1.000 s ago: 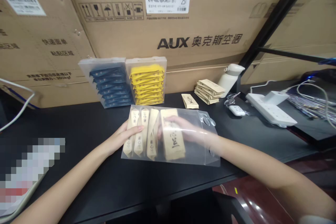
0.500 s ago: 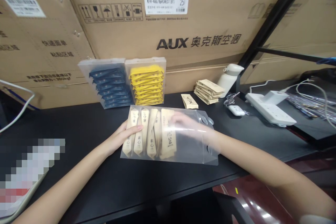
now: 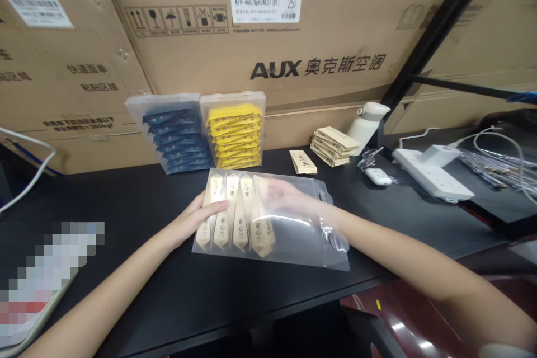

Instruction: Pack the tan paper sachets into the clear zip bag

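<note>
A clear plastic box [image 3: 297, 240] lies on the black desk, its flap end to the right. Inside it, on the left, several cream paper sachets [image 3: 241, 221] stand in a row. My left hand [image 3: 201, 215] grips the box's left end, thumb on top. My right hand [image 3: 285, 193] reaches in through the open right end, seen blurred through the plastic. Its fingers are closed on the rightmost cream sachet [image 3: 263, 229], which leans against the row. Behind the box, a single sachet [image 3: 302, 162] lies near a stack of sachets [image 3: 333, 146].
Two upright clear boxes hold blue sachets [image 3: 178, 137] and yellow sachets [image 3: 235, 134]. On the right are a white bottle [image 3: 368, 126], an earphone case [image 3: 377, 176] and a power strip [image 3: 436, 173]. Large cartons [image 3: 188, 61] stand behind. A blurred-out item [image 3: 46, 279] lies at left.
My right hand has pushed the rightmost sachet left, up against the others, and that sachet has turned more edge-on. The box's flap end has shifted slightly. My left hand has stayed put.
</note>
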The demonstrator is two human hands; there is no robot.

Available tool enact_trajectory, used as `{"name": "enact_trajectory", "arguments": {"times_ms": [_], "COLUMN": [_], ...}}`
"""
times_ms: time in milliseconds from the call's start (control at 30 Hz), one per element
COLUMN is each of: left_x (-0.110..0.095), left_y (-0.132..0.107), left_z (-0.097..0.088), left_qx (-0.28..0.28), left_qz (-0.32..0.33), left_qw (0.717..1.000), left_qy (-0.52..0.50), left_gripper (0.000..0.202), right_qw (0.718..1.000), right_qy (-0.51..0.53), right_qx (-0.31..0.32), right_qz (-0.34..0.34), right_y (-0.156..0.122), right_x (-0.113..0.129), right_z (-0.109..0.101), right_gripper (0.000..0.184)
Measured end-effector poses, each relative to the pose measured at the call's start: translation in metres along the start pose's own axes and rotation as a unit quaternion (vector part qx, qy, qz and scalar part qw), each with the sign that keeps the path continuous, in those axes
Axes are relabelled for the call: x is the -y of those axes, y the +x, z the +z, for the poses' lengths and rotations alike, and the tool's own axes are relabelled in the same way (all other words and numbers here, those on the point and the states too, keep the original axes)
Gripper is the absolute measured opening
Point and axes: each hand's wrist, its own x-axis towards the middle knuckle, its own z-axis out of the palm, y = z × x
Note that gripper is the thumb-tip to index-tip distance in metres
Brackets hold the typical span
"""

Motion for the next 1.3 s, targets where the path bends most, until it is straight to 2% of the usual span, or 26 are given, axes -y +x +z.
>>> {"name": "enact_trajectory", "arguments": {"times_ms": [100,367,700,967,1300], "left_x": [0.001,0.000,-0.002,-0.001,-0.003], "left_y": [0.001,0.001,0.000,0.001,0.000], "left_z": [-0.001,0.000,0.001,0.000,0.002], "left_qx": [0.010,0.015,0.014,0.018,0.029], "left_qz": [0.006,-0.005,0.001,0.024,0.022], "left_qw": [1.000,1.000,1.000,0.999,0.999], "left_qy": [0.000,0.008,0.016,0.027,0.032], "left_gripper": [0.051,0.056,0.062,0.061,0.064], "right_qw": [0.999,0.999,0.997,0.994,0.996], "right_qy": [0.029,0.033,0.048,0.082,0.065], "right_qx": [0.011,-0.024,-0.036,-0.019,-0.009], "right_qz": [-0.008,0.034,0.047,0.067,0.060], "right_y": [0.001,-0.003,-0.003,0.001,0.000], "right_x": [-0.005,-0.015,-0.012,-0.011,-0.006], "right_z": [0.002,0.002,0.003,0.002,0.003], "right_gripper": [0.059,0.059,0.049,0.039,0.040]}}
